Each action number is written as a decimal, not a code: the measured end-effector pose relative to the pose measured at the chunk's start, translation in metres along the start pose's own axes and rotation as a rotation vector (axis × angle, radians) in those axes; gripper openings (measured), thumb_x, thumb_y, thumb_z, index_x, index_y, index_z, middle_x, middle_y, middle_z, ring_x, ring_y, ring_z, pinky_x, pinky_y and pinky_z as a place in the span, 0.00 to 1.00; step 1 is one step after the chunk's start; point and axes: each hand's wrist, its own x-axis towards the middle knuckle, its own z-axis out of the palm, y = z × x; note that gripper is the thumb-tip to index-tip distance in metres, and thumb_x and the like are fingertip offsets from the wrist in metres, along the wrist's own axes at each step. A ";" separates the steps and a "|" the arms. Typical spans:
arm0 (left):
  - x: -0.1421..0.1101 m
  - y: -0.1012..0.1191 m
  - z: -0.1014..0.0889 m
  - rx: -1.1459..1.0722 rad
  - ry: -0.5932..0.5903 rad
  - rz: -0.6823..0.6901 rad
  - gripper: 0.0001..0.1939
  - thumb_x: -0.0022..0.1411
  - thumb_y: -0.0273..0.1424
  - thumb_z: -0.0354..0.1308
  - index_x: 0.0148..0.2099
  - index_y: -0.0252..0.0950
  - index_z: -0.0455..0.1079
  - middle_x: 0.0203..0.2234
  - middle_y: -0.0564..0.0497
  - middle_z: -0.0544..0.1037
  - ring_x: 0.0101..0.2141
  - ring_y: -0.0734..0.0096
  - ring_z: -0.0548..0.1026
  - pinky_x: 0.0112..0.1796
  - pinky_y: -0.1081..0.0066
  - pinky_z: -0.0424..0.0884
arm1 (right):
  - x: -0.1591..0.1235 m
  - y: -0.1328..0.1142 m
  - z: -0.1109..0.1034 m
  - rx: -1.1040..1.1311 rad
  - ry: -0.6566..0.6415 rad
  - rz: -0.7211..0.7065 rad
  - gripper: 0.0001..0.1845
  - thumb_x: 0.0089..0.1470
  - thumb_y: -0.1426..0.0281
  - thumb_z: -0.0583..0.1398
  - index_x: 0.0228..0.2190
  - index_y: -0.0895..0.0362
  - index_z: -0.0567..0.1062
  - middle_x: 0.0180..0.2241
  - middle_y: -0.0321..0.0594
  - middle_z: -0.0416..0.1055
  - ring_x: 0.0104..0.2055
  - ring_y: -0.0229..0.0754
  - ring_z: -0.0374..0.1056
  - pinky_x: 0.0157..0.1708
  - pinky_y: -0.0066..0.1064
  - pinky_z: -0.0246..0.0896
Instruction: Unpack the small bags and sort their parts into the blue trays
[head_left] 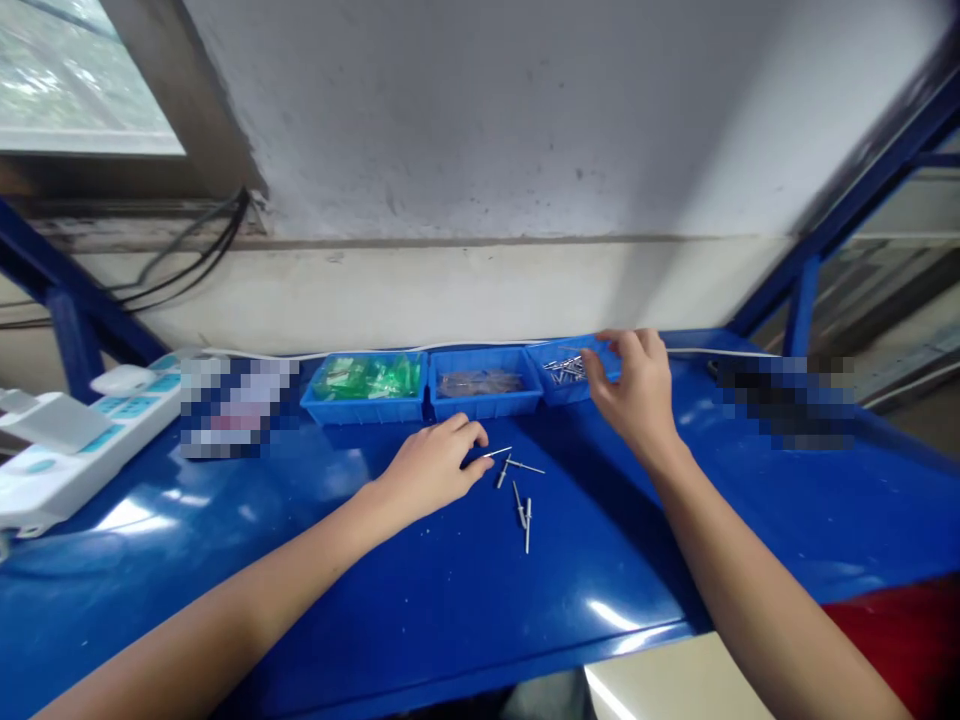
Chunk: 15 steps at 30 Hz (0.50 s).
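My left hand (435, 465) is low over the blue table, thumb and forefinger pinched on a thin blind rivet (498, 453) whose pin points right. Several more blind rivets (527, 525) lie loose on the tabletop just right of it, some crossing each other. My right hand (636, 385) hovers at the right-hand blue bin (562, 395), covering its right end. Its thumb and curved fingers are apart, and I see nothing held between them. Shiny rivets (566, 370) are piled inside that bin.
The middle blue bin (486, 405) holds thin brownish pieces, the left bin (365, 412) green packets. A white power strip (67, 465) with plugged-in chargers lies at left. Blurred items (240, 410) (787, 400) rest on both sides. A white cable (720, 352) runs along the wall.
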 end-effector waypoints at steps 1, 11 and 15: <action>0.001 -0.001 0.002 0.007 -0.002 0.013 0.08 0.62 0.36 0.50 0.39 0.39 0.67 0.35 0.51 0.72 0.30 0.67 0.72 0.30 0.69 0.65 | 0.001 0.003 -0.001 -0.018 0.021 0.030 0.11 0.54 0.65 0.55 0.37 0.57 0.71 0.34 0.45 0.66 0.37 0.46 0.63 0.39 0.39 0.59; -0.009 -0.008 0.005 -0.213 0.151 -0.053 0.13 0.66 0.33 0.42 0.31 0.37 0.62 0.27 0.52 0.70 0.30 0.70 0.70 0.32 0.70 0.64 | -0.041 -0.077 0.010 0.244 -0.638 -0.340 0.06 0.56 0.68 0.56 0.34 0.57 0.72 0.31 0.42 0.69 0.35 0.43 0.62 0.36 0.35 0.57; -0.006 -0.011 0.009 -0.252 0.168 -0.074 0.14 0.67 0.33 0.42 0.31 0.37 0.62 0.25 0.53 0.71 0.28 0.72 0.70 0.31 0.72 0.63 | -0.045 -0.073 0.016 0.269 -0.670 -0.346 0.07 0.58 0.71 0.54 0.32 0.58 0.72 0.30 0.42 0.68 0.33 0.41 0.61 0.35 0.33 0.56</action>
